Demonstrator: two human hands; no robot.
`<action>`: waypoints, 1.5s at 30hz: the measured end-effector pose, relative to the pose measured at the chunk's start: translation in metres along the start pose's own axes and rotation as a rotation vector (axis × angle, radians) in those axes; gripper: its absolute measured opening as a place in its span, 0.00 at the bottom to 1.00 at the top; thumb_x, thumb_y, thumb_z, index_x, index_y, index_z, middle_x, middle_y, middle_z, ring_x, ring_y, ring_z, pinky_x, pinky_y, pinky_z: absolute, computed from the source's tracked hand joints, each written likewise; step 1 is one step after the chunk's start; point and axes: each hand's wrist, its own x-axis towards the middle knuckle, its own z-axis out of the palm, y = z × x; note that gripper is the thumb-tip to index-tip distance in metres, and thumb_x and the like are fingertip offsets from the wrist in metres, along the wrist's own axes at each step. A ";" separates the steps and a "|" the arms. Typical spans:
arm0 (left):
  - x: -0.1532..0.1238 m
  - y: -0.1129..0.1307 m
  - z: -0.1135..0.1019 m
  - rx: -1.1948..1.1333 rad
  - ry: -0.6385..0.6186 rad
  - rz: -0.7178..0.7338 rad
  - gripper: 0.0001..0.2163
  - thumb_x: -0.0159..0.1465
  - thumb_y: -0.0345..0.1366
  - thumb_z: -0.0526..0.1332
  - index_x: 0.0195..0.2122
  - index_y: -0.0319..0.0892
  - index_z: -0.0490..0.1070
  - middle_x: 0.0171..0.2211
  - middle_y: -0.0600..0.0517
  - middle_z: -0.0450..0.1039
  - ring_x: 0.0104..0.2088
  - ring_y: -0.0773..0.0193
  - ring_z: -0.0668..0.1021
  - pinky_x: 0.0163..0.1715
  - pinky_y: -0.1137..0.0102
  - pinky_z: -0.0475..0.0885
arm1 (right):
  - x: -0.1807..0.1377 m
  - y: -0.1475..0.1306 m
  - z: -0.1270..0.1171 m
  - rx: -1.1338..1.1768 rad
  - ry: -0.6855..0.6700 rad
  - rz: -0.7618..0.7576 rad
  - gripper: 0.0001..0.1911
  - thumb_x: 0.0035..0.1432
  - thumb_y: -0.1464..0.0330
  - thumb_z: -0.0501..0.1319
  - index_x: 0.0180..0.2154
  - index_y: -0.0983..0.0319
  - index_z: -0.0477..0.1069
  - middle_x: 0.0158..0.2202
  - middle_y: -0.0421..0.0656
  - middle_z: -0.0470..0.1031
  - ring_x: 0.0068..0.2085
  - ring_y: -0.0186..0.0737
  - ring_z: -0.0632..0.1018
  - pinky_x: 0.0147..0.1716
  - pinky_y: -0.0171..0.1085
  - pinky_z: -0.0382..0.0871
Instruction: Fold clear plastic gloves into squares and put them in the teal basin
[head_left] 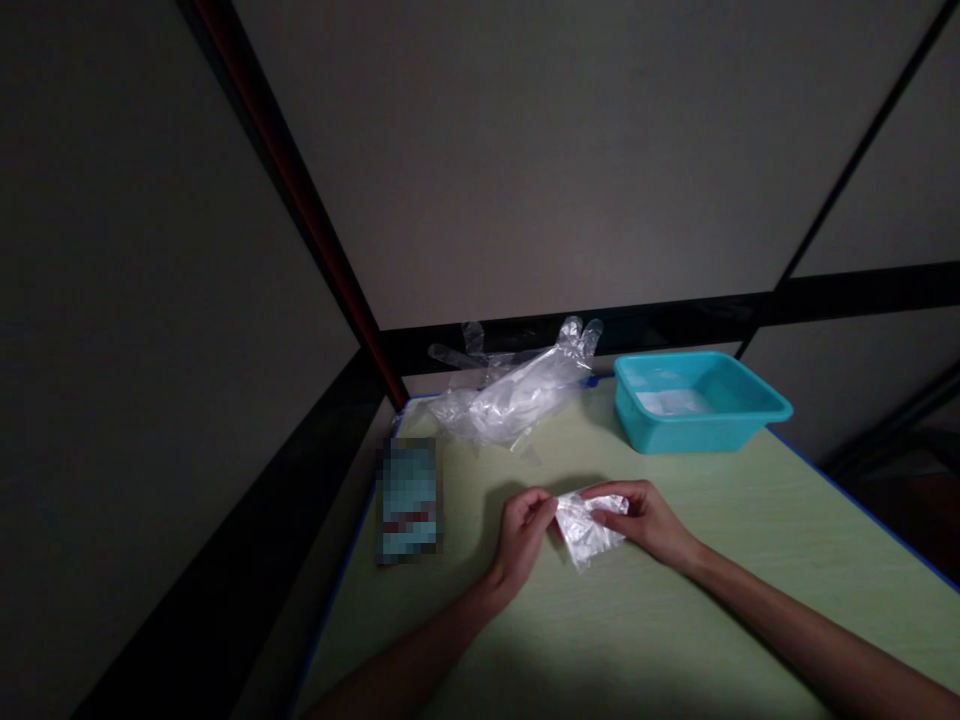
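Note:
A small folded piece of clear plastic film (586,530), likely a disposable glove, is held between both hands above the pale green table (675,620). My left hand (523,530) pinches its left edge with closed fingers. My right hand (641,515) grips its upper right part, fingers curled round it. Both hands are just above the tabletop near its middle.
A pile of clear plastic disposable gloves (517,392) lies at the table's far edge. A turquoise plastic basin (697,402) stands at the far right with something white inside. A blurred flat packet (409,498) lies at the left edge. Dark walls surround the table.

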 end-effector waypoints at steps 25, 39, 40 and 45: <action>-0.002 0.003 -0.001 -0.088 -0.122 0.014 0.12 0.51 0.42 0.61 0.21 0.39 0.64 0.16 0.55 0.67 0.20 0.68 0.69 0.24 0.73 0.63 | 0.002 0.007 -0.003 0.104 0.063 0.054 0.15 0.43 0.63 0.66 0.35 0.63 0.75 0.32 0.44 0.77 0.26 0.36 0.73 0.25 0.33 0.64; 0.001 0.001 0.000 -0.066 -0.087 0.011 0.10 0.50 0.40 0.60 0.20 0.39 0.64 0.15 0.55 0.66 0.19 0.68 0.69 0.23 0.74 0.62 | 0.000 0.005 -0.002 0.023 0.047 0.016 0.16 0.44 0.62 0.65 0.35 0.63 0.76 0.31 0.45 0.78 0.27 0.37 0.74 0.25 0.33 0.66; 0.001 0.001 0.000 -0.063 -0.083 0.012 0.10 0.50 0.40 0.60 0.20 0.39 0.64 0.16 0.55 0.66 0.19 0.68 0.69 0.22 0.74 0.62 | 0.000 0.005 -0.002 0.021 0.050 0.010 0.15 0.44 0.62 0.65 0.35 0.63 0.76 0.31 0.45 0.78 0.27 0.37 0.74 0.25 0.33 0.66; 0.000 0.000 0.000 -0.049 -0.078 0.017 0.10 0.51 0.41 0.59 0.21 0.39 0.64 0.16 0.56 0.65 0.19 0.68 0.69 0.23 0.74 0.62 | 0.000 0.006 -0.001 0.018 0.063 -0.006 0.16 0.44 0.61 0.65 0.35 0.63 0.76 0.31 0.45 0.78 0.27 0.38 0.75 0.25 0.35 0.67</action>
